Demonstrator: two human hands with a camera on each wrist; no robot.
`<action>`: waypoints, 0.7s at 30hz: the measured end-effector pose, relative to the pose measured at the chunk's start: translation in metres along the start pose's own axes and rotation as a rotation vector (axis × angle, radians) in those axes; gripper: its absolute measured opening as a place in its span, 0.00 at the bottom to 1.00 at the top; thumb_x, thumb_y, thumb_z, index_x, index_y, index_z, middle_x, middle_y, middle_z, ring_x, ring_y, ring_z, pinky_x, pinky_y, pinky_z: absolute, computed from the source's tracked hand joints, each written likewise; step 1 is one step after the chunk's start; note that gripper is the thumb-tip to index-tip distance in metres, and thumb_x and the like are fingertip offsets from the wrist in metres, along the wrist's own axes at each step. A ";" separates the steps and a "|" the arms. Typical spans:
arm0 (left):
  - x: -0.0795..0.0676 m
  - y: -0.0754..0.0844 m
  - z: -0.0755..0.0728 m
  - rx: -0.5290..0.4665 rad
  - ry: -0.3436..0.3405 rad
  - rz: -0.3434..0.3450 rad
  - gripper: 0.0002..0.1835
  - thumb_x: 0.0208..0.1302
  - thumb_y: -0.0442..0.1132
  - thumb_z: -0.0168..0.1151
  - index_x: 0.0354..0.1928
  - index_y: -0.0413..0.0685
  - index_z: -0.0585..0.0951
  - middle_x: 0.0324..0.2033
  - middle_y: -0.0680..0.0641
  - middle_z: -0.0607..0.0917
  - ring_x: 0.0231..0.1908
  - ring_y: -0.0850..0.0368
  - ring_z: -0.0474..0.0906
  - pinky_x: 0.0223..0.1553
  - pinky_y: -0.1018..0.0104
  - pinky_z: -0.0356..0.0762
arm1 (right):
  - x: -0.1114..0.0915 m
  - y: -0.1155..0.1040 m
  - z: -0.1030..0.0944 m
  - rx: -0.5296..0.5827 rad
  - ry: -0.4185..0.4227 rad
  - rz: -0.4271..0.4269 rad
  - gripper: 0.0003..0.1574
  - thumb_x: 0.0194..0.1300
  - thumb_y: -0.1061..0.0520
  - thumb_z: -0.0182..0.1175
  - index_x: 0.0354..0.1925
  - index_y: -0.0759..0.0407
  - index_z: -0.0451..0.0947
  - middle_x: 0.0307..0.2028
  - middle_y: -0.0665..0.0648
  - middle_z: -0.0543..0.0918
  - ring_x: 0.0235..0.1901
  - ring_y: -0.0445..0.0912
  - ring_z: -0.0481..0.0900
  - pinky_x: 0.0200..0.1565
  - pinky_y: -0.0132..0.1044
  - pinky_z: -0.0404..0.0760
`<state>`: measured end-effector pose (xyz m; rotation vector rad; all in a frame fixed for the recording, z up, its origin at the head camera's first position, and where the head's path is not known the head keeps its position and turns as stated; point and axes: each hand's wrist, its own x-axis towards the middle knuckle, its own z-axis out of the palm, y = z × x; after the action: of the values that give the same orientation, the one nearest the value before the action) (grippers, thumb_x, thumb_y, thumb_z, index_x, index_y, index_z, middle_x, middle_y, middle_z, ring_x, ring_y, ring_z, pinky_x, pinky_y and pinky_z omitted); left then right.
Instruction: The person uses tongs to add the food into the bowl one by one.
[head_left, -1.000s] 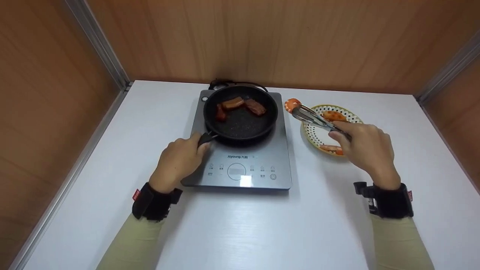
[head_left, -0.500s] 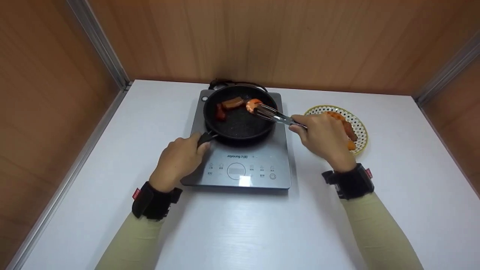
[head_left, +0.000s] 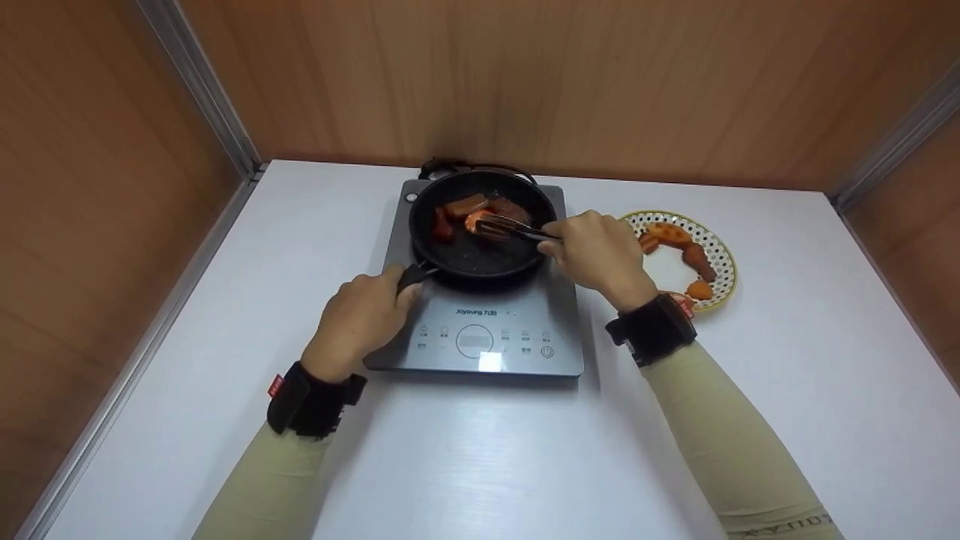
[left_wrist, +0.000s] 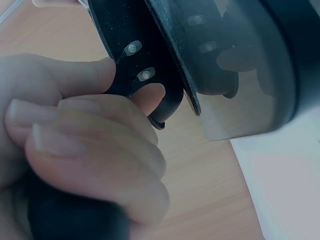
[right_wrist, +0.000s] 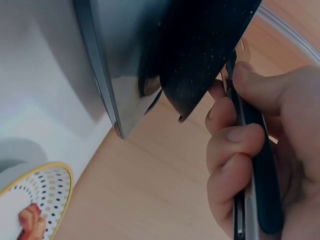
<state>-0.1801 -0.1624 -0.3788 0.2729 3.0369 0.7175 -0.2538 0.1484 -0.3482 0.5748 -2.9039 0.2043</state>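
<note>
- Over a black frying pan (head_left: 476, 256) on a flat cooker (head_left: 480, 296), a right hand (head_left: 600, 255), its fingers wrapped around metal tongs (head_left: 517, 228), holds the tips at an orange piece of food (head_left: 476, 221) inside the pan.
- At the near left, a left hand (head_left: 360, 319) grasps the pan handle (head_left: 410, 276) in curled fingers.
- Work looks partway along: brown pieces (head_left: 466, 205) lie in the pan, others sit on the dotted plate (head_left: 726, 274), and the orange piece appears yet to be released.
- The tongs run nearly crosswise, tips pointing left and slightly away; the pan handle points near-left.
</note>
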 end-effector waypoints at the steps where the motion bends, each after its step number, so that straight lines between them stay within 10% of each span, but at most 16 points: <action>1: 0.000 0.000 0.000 0.000 0.003 0.005 0.15 0.83 0.48 0.56 0.44 0.42 0.77 0.26 0.41 0.81 0.25 0.47 0.75 0.25 0.57 0.68 | 0.001 -0.001 0.000 -0.003 -0.008 0.003 0.17 0.76 0.46 0.65 0.57 0.50 0.89 0.44 0.61 0.91 0.38 0.59 0.87 0.36 0.57 0.81; 21: 0.001 0.000 0.000 0.010 -0.001 0.018 0.15 0.83 0.47 0.56 0.45 0.41 0.77 0.27 0.41 0.80 0.26 0.47 0.74 0.26 0.56 0.67 | 0.010 -0.001 -0.004 -0.072 -0.044 0.035 0.24 0.76 0.45 0.65 0.63 0.53 0.86 0.51 0.62 0.90 0.41 0.59 0.87 0.38 0.56 0.82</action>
<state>-0.1807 -0.1622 -0.3784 0.3006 3.0419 0.7034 -0.2617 0.1448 -0.3424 0.5228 -2.9515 0.0931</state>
